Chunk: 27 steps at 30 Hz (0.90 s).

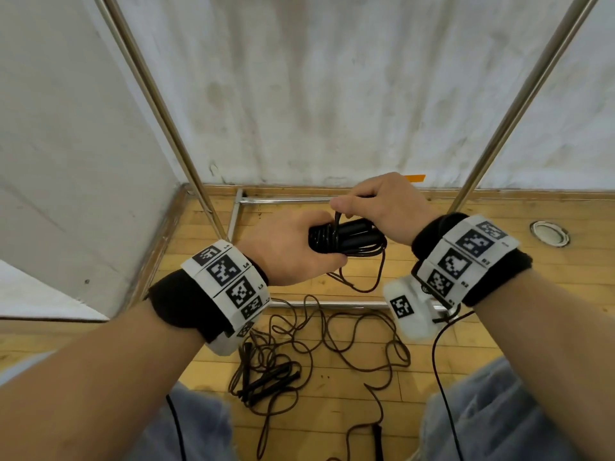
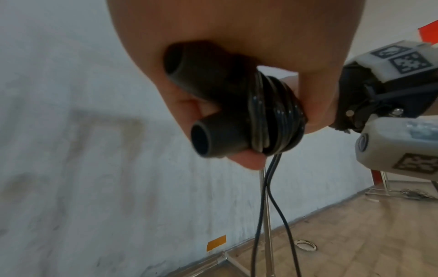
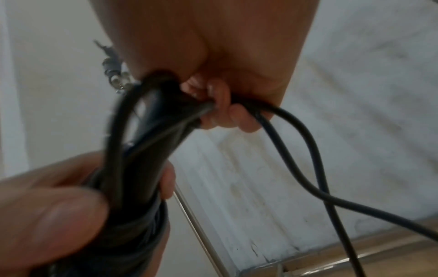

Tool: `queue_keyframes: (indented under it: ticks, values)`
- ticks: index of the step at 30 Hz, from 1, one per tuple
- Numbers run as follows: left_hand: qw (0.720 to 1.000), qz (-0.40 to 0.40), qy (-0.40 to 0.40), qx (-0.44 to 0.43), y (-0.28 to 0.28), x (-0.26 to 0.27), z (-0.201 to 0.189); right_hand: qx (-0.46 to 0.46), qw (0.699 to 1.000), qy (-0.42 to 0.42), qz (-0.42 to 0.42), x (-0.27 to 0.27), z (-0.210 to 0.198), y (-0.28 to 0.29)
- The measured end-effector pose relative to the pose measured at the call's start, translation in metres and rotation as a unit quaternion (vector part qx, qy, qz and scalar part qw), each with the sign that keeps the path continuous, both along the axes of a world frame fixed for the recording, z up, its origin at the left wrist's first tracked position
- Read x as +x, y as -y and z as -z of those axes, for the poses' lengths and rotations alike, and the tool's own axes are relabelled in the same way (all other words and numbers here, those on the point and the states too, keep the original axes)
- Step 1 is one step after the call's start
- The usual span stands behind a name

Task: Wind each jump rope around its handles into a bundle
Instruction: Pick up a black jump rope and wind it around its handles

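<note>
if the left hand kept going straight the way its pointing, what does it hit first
Probably the right hand. The left hand points rightward, gripping the black handles wound with rope, and the right hand pinches the rope just past that bundle. Depth is unclear.

Glossy black rope (image 1: 324, 239) is being shown wound around matte black handles (image 2: 213, 138). White wristbands (image 1: 229, 287) are being patterned with black square codes. Dark brown rope (image 1: 332, 331) is being seen on a honey-yellow wood floor (image 1: 499, 327). Orange tape (image 1: 414, 178) is being displayed on a smudged white wall (image 1: 332, 94).
</note>
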<state>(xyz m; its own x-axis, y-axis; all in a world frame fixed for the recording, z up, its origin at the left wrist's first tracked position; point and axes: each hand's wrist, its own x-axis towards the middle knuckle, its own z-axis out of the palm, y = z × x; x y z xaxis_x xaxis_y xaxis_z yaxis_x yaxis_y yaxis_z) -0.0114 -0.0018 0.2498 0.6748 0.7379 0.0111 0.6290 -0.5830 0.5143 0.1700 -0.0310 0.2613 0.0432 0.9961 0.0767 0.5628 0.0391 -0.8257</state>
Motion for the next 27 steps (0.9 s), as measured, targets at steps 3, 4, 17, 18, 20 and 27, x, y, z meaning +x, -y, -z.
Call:
queue_keyframes:
  ticks: [3,4,17,18,20,27]
  values:
    - [0.999,0.022,0.032,-0.014,0.0,-0.002,-0.009,-0.043,0.994,-0.095,-0.018,0.006,-0.001,-0.001]
    - [0.999,0.03,0.039,-0.018,0.001,-0.002,-0.012,-0.065,0.986,-0.151,-0.026,0.008,0.001,-0.001]
    - [0.946,-0.131,0.285,-0.083,-0.012,-0.004,-0.028,0.021,0.998,-0.05,0.012,-0.041,0.016,0.013]
    - [0.949,-0.139,0.272,-0.074,-0.013,-0.003,-0.026,0.021,1.0,0.002,0.009,-0.041,0.016,0.014]
    - [0.956,-0.154,0.245,-0.049,-0.017,-0.004,-0.022,0.013,0.998,0.053,0.009,-0.039,0.014,0.013]
    - [0.979,-0.183,0.061,0.065,-0.044,-0.016,0.002,-0.047,0.987,0.152,-0.035,-0.042,0.021,0.014]
